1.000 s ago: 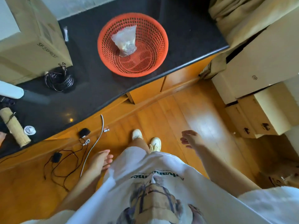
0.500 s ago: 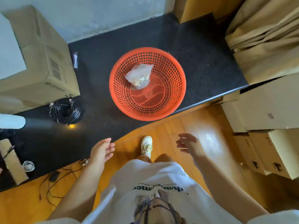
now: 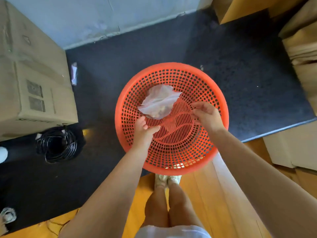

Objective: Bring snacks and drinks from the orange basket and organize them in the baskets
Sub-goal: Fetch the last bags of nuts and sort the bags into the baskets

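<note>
Reaching into the orange basket (image 3: 171, 152), both hands sit over its perforated floor. Basket stands on the dark worktop (image 3: 240, 74), its near rim overhanging the worktop edge above the wooden floor (image 3: 214, 194).

Only item inside: a clear plastic snack bag (image 3: 158, 102), crumpled, some brownish contents at its lower part, leaning in the far-left portion of the basket.

Left hand (image 3: 145, 130): fingers loosely spread and pointing toward the bag, fingertips just below its lower left corner; touching or just short of it, cannot tell. Nothing pinched.

Right hand (image 3: 206, 115): fingers bent with thumb and fingertips drawn toward each other, just right of the bag. Motion blur there, so cannot tell whether it nips the bag's edge or holds nothing.

Left of the basket on the worktop: large cardboard box (image 3: 32, 74), a coil of black cable (image 3: 56, 146) in front of it, a small wrapped packet (image 3: 74, 75) by the box's side. More cardboard boxes (image 3: 300, 66) at right. Person's legs and white shoes (image 3: 167, 180) visible below the basket rim.
</note>
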A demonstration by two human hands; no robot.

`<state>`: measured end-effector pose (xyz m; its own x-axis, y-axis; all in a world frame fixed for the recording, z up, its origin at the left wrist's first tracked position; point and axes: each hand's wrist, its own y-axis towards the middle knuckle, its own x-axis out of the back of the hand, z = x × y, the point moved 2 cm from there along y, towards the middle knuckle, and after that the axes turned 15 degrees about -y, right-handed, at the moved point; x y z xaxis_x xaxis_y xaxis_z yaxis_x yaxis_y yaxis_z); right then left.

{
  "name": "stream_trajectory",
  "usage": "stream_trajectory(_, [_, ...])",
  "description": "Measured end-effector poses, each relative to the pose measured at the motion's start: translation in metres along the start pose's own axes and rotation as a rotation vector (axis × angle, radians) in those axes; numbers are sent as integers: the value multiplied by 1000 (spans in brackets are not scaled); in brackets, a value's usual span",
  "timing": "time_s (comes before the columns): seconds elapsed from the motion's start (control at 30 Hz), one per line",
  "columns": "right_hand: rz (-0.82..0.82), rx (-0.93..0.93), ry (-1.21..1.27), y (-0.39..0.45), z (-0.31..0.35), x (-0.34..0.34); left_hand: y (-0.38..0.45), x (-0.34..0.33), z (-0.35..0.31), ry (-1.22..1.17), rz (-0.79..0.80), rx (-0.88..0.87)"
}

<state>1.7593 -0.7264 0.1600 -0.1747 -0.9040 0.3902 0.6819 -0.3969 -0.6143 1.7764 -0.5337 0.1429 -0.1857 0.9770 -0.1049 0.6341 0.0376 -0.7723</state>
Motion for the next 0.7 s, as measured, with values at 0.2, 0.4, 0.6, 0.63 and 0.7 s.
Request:
stream_trajectory(0.2, [-71, 316, -613, 45, 7, -4, 38, -13, 4, 193, 97, -275])
stream_trajectory(0.4, [24, 678, -912, 69, 32, -23, 50, -16, 11, 199, 80, -358])
stream_trajectory(0.6, [168, 878, -1137, 87, 41, -55, 48, -14, 7, 234, 150, -483])
stream_trajectory(0.63, [182, 892, -1189, 88, 40, -58, 47, -12, 7, 245, 157, -479])
stream_trajectory(0.7, [201, 857, -1191, 88, 39, -62, 45, -7, 9, 218, 169, -445])
